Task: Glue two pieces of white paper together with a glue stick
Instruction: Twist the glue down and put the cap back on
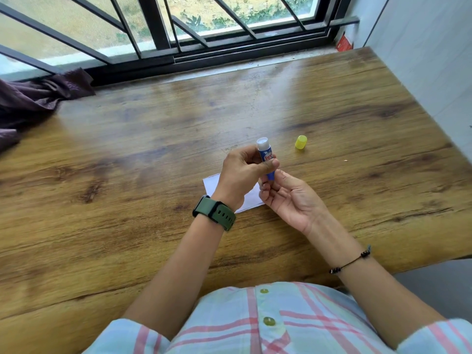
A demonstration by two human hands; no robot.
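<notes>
We sit at a wooden table (127,154) with a strong brown grain and a soft sheen where daylight falls on it; it runs up to a window and is closed in on our right by a pale wall (434,60). Nearest to us is our own checked shirt (268,318) in pale blue and pink, with both forearms reaching out over the boards.

Our left hand (241,175), a green watch (214,212) on its wrist, is closed around the middle of the glue stick (265,155), thumb pressed across the blue label, holding it upright with the white uncapped end uppermost. Our right hand (286,194), a thin dark bracelet (350,263) on its wrist, lies palm up just below and to the right of the left one, its fingertips pinching the base of the stick.

Under both hands lies the white paper (249,198), flat on the table and mostly hidden by them; we cannot tell whether it is one sheet or two.

Beyond the right hand, apart from it, the yellow cap (301,142) stands on the wood by itself. Far out to the left of the left hand a dark purple cloth (38,100) is bunched at the table's edge. Past everything runs the window (178,29), black-framed with slanted bars, with greenery and bare ground outside, and a small red thing (343,43) sits in its right corner.
</notes>
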